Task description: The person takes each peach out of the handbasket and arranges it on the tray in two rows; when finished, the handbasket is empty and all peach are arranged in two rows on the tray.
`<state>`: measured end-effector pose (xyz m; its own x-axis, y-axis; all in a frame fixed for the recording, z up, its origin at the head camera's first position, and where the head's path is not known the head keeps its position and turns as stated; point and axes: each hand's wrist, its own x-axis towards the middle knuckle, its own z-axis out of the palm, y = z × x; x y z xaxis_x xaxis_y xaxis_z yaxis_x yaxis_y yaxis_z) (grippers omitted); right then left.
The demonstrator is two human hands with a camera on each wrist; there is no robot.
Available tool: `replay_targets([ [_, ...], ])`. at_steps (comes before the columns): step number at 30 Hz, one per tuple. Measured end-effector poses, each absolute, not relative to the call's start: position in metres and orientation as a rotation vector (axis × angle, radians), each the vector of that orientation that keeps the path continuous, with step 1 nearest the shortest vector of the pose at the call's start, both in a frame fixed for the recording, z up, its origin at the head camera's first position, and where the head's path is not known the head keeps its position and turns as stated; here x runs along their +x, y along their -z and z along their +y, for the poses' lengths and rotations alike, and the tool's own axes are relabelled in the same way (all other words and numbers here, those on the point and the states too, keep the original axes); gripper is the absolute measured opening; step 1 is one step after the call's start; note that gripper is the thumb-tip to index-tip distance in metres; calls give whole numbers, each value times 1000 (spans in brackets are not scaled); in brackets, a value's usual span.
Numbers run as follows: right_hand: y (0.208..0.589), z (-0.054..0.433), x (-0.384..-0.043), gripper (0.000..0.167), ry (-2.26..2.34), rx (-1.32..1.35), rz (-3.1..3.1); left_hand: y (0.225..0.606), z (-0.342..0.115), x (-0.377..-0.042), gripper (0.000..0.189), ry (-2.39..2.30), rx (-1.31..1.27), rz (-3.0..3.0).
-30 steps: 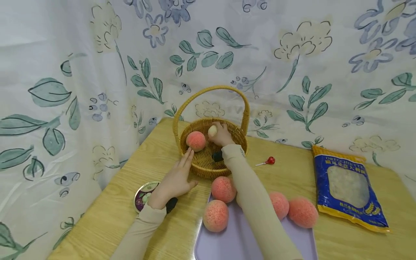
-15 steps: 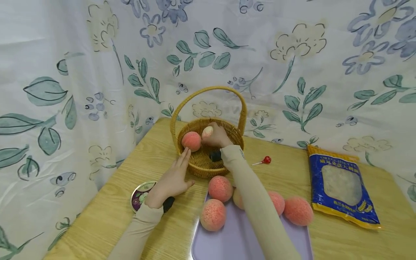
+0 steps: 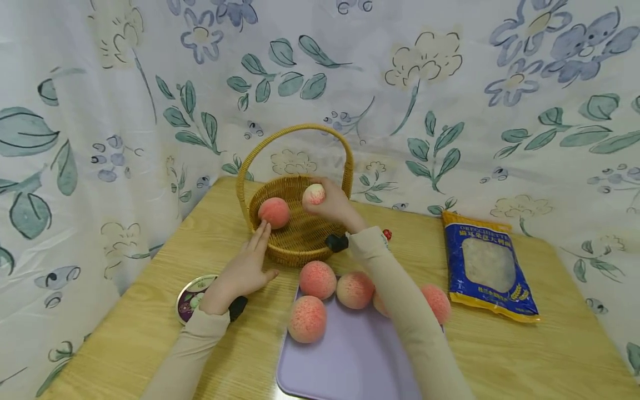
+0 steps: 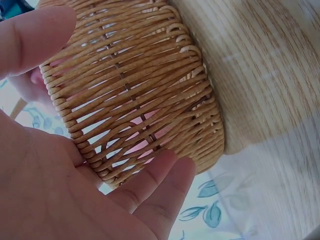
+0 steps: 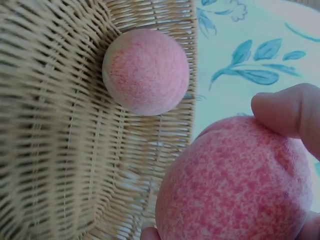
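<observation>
A wicker basket (image 3: 300,253) with a tall handle stands at the back of the table. One pink peach (image 3: 274,213) lies inside it on the left, against the wall. My right hand (image 3: 332,204) grips another peach (image 5: 235,185) over the right part of the basket; its pale end shows in the head view. In the right wrist view the thumb presses on this peach's side. My left hand (image 3: 242,272) has its fingers extended against the basket's front left side, fingertips near the rim. The left wrist view shows these fingers (image 4: 167,190) along the woven wall.
A lilac tray (image 3: 350,355) in front of the basket bears several peaches along its back and left side. A round printed lid or tin (image 3: 187,303) lies by the left wrist. A red lollipop (image 3: 387,234) and a blue pasta bag (image 3: 487,266) lie right.
The head view has swung right. My right hand, holding the peach, has risen from inside the basket and shifted right relative to it. My left hand keeps its place at the basket's side.
</observation>
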<state>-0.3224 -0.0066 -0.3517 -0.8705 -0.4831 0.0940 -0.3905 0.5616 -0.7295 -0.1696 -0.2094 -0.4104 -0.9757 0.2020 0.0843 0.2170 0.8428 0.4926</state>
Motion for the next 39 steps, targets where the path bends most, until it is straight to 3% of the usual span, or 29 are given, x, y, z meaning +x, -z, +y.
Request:
replay_targets([
  [9,338,26,-277,74,1227,-855,2579,413,-220,-168,98,804,-306,-3001],
  [24,366,86,-175,64,1049,-1070,2553,413,-216,-170,99,773,-328,-3010],
  [39,376,115,-124,65,839,-1227,2649,407,-205,-168,98,804,-334,-3008],
])
